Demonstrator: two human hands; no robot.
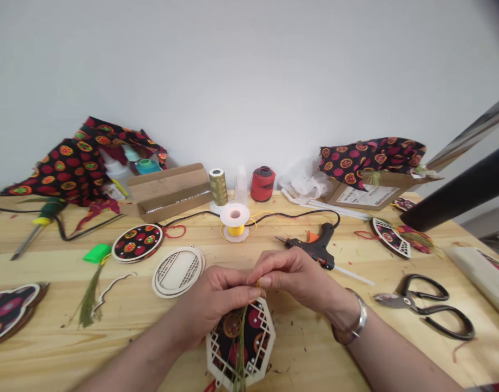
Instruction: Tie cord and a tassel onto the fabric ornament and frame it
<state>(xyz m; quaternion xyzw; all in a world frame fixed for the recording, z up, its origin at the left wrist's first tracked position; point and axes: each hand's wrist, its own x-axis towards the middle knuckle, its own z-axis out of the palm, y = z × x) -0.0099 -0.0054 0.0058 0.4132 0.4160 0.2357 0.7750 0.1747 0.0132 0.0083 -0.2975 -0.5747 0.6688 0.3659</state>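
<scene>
An octagonal wooden ornament (267, 356) with a lattice border and dark dotted fabric is at the front middle of the table. Across its face lies an olive-green tassel (240, 348). My left hand (217, 296) is closed at the ornament's upper edge, its thumb over the tassel's top. Fingertips of my right hand (292, 275) pinch together right beside the left fingertips. A tiny yellowish bit of cord (259, 282) shows between them; the rest of it is hidden. A metal bracelet (360, 316) circles the right wrist.
A hot glue gun (321, 247) lies beyond my right hand, and black-handled scissors (425, 305) at the right. Behind stand a yellow thread spool (235, 222), a green cone (218, 187) and red cord (263, 184). A pale round wooden frame (179, 272) and a screwdriver (32, 234) lie left.
</scene>
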